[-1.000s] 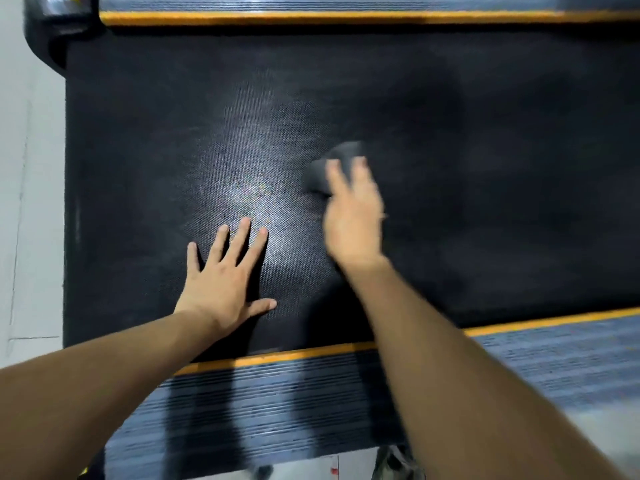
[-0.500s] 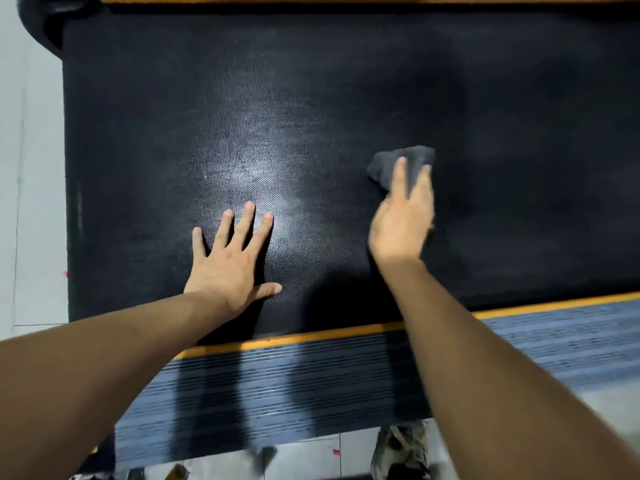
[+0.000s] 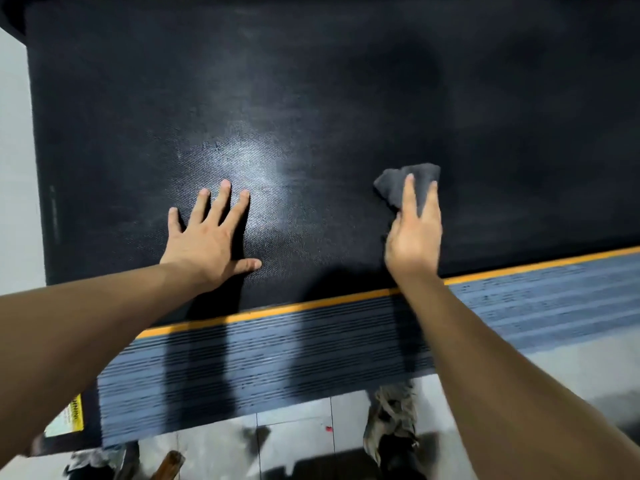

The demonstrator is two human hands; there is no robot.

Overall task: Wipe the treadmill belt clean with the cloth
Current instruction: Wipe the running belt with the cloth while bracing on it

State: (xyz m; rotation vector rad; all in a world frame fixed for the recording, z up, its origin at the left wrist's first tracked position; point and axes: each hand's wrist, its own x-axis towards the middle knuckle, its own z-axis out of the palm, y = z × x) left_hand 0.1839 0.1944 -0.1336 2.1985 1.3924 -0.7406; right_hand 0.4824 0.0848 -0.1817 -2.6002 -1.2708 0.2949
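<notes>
A: So where was the cloth [image 3: 408,183] at that pt?

B: Under the right hand [image 3: 414,237], on the treadmill belt [image 3: 346,81], right-of-centre and nearer the orange stripe [image 3: 277,309] than the far edge. Fingers lay flat over it, pressing, not clenched; a bunched corner stuck out to the left past the fingertips.

A: And the other one?

B: Left hand [image 3: 204,240] was spread open, palm down on the belt, holding nothing. Looked like a brace, w/ body weight on it.

A: What worried you?

B: Couple of things. No real grip on the cloth, just flat pressure, so on that textured surface I reckoned it could roll up or slide out from under the palm & he'd be rubbing bare skin on the belt. Also, if the belt ran free on its rollers, leaning on that left palm might've let it creep, and the brace goes w/ it.

A: Anything else?

B: Bare palm on the shiny patch [image 3: 235,157] prob. leaves fresh marks. And the far side looked streaky, hard to tell in that light, so coverage could've been missed.
</notes>
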